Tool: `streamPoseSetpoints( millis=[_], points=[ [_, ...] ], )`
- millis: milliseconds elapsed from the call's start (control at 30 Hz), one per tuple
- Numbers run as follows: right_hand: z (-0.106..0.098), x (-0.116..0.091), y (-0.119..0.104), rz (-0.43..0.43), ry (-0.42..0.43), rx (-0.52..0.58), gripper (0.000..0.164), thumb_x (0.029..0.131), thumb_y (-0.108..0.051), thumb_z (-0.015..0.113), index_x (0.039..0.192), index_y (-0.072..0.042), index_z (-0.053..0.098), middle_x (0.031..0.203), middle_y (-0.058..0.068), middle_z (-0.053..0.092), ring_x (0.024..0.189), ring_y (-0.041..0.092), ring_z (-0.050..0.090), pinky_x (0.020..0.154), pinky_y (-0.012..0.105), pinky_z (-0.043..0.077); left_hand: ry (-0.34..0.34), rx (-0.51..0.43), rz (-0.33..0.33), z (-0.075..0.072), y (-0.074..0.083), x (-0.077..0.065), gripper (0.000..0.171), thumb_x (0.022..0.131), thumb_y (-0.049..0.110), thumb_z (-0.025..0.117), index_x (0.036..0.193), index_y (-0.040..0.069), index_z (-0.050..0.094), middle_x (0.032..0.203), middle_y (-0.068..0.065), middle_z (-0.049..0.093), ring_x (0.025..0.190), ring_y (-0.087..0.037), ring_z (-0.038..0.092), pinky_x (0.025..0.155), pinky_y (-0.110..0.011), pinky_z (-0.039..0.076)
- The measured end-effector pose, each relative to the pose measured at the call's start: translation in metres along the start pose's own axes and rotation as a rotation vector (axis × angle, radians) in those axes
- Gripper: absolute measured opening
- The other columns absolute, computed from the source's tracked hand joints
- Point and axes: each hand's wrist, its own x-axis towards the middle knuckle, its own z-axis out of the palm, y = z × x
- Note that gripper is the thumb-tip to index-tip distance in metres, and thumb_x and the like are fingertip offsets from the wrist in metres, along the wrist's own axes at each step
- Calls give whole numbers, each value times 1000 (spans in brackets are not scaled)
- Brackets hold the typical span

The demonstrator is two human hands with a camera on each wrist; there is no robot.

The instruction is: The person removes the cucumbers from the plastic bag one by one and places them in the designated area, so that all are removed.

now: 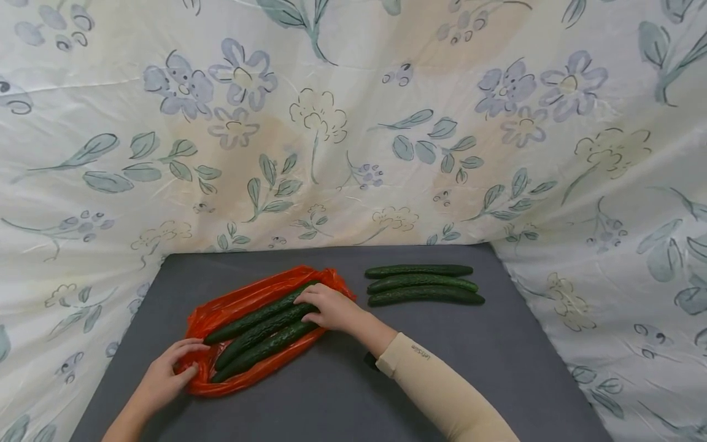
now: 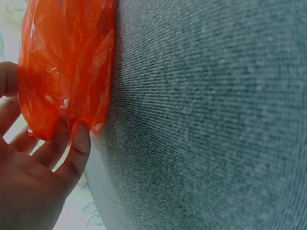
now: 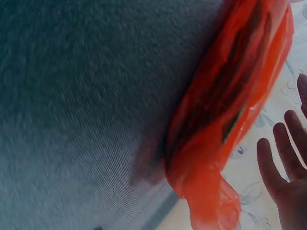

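Observation:
Three dark green cucumbers [image 1: 265, 332] lie side by side on a spread orange-red plastic bag [image 1: 243, 301], slanting up to the right. At the bag's lower left end my left hand [image 1: 168, 371] holds its edge between thumb and fingers; the left wrist view shows the fingers [image 2: 79, 139] against the crinkled plastic. My right hand [image 1: 334, 309] is over the right ends of the cucumbers, covering part of them. In the right wrist view its fingers [image 3: 271, 165] are spread and apart from the bag [image 3: 211, 143], through which dark cucumber shapes show.
Three more cucumbers [image 1: 422, 283] lie in parallel at the back right of the grey table [image 1: 442, 362]. A floral-patterned cloth [image 1: 353, 141] hangs behind the table and along both sides.

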Motion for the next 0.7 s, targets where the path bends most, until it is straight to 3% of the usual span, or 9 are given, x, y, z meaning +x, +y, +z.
streamPoseSetpoints(
  millis=[233,533,700],
  points=[
    [18,2,7,77,-92,-78,40,95,-32,69,133,-23,65,134,-2,61,122,16,56,96,28,50,-5,-19,-8,1,0,0,28,91,6,66,119,9,71,135,-22,57,127,-49,48,94,-68,43],
    [25,1,13,72,-89,-138,37,94,-36,71,129,-25,68,130,-4,63,123,17,56,101,36,48,11,6,4,2,-2,-1,28,90,6,67,117,9,71,133,-21,59,125,-48,50,93,-66,45],
    [25,1,12,70,-134,-194,40,91,-38,74,129,-29,67,130,-5,60,122,17,53,100,38,47,14,1,4,2,-2,-1,28,90,6,68,117,9,71,133,-21,59,126,-48,50,94,-67,44]
  ],
)
